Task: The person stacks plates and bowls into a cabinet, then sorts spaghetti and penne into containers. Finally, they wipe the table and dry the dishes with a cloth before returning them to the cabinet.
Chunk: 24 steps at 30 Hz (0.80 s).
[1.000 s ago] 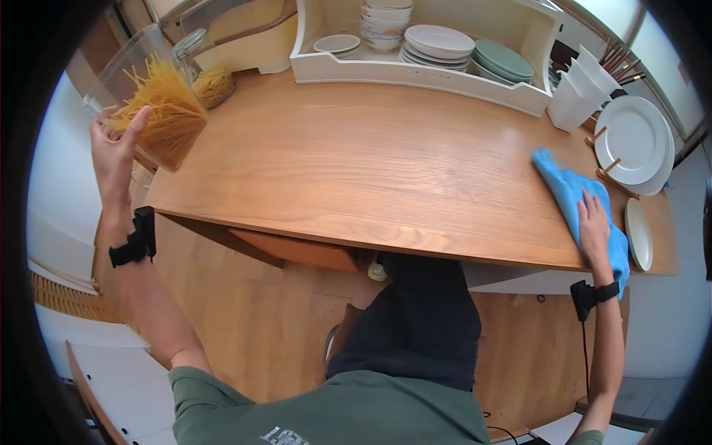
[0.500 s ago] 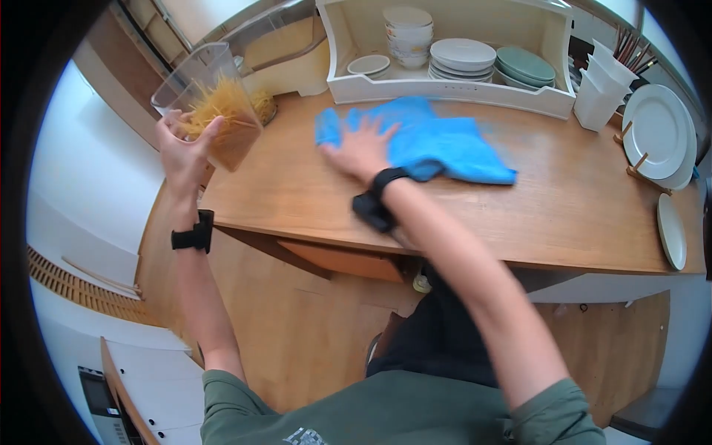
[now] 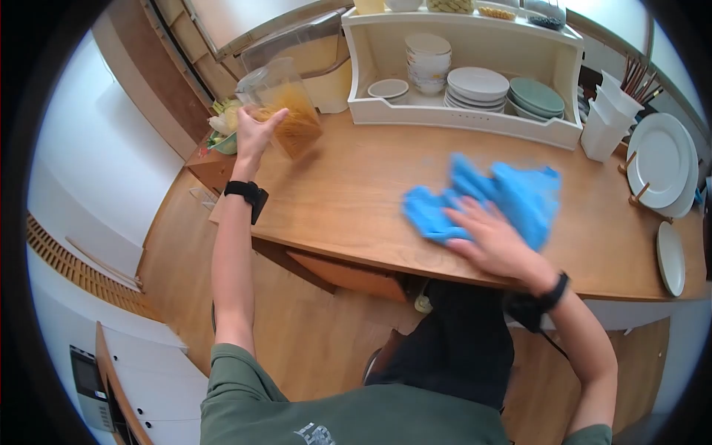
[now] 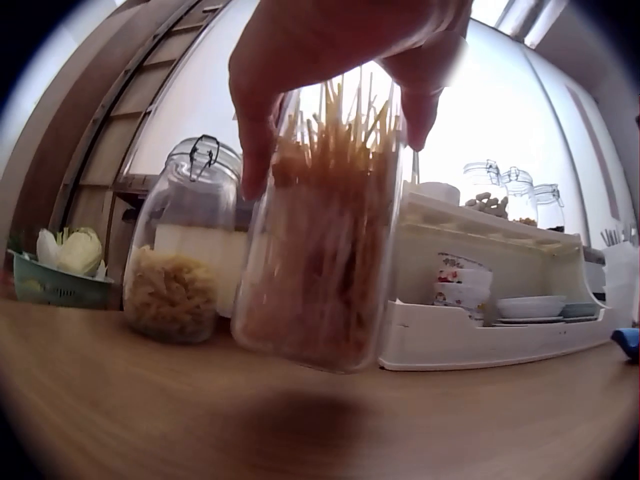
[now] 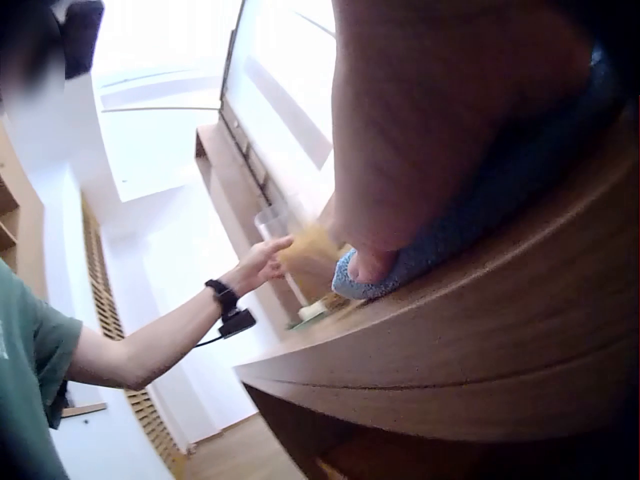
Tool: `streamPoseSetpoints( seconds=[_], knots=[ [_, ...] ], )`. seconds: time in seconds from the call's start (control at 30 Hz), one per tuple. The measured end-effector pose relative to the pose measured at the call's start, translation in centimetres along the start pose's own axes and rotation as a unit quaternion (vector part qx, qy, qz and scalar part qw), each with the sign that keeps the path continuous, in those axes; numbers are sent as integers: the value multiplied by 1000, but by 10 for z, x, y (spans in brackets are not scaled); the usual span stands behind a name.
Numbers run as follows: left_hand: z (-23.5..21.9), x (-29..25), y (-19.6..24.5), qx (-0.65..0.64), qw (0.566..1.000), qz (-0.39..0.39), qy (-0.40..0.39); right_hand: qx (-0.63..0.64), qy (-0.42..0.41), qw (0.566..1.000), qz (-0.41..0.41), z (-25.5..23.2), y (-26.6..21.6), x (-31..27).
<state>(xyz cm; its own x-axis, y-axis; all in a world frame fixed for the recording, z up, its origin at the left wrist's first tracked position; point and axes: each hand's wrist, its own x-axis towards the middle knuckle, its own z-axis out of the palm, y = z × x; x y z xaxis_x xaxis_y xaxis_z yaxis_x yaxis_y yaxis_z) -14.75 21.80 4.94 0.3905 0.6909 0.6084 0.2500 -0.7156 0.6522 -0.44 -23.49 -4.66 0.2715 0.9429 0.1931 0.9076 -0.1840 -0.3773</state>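
Observation:
A clear container of dry spaghetti (image 3: pixel 295 122) is gripped by my left hand (image 3: pixel 256 137) over the table's left back part. In the left wrist view the fingers and thumb of my left hand (image 4: pixel 340 50) hold opposite sides of the container (image 4: pixel 318 260), its base just above the wood with a shadow below. My right hand (image 3: pixel 493 241) lies with spread fingers on a crumpled blue cloth (image 3: pixel 519 196) near the table's front edge. The right wrist view shows my right hand (image 5: pixel 430 120) pressing the cloth (image 5: pixel 470 215) against the tabletop.
Behind the wooden table (image 3: pixel 356 193) stands a white shelf (image 3: pixel 463 119) with bowls and plates. A jar of pasta (image 4: pixel 175 290) and a green basket of vegetables (image 4: pixel 62 285) are at the left. White cups (image 3: pixel 608 126), racked plates (image 3: pixel 658 159) and a leaning plate (image 3: pixel 670 259) stand at the right.
My left hand has brought the spaghetti container from beyond the left edge to over the table. My right hand and the cloth swept left from the right end, then came back rightward and toward the front.

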Motion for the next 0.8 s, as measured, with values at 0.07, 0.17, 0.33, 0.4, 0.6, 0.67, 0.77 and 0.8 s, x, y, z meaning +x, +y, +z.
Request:
streamPoseSetpoints(
  seconds=[0.07, 0.17, 0.33, 0.4, 0.6, 0.67, 0.77, 0.8],
  knots=[
    [12, 1, -5, -117, 990, 24, -78, -18, 1, 997, 81, -31, 29, -43],
    [26, 20, -31, -105, 990, -4, -93, -38, 6, 979, 199, -64, 65, -92],
    [33, 30, -39, -137, 979, -37, -145, -41, 63, 948, 309, -85, 114, -137],
    [33, 31, -43, -209, 958, -48, -188, -51, 67, 945, 315, -85, 117, -138],
    [34, 21, -54, -139, 953, -34, -268, -68, 59, 937, 338, -85, 118, -136],
    [36, 16, -52, -38, 974, -40, -220, -66, 49, 937, 339, -86, 116, -136],
    [50, -11, -32, 109, 991, 4, -79, -52, 32, 935, 348, -91, 114, -133],
    [55, -19, -34, 144, 985, -17, -91, -52, 30, 934, 351, -92, 111, -131]
  ],
)
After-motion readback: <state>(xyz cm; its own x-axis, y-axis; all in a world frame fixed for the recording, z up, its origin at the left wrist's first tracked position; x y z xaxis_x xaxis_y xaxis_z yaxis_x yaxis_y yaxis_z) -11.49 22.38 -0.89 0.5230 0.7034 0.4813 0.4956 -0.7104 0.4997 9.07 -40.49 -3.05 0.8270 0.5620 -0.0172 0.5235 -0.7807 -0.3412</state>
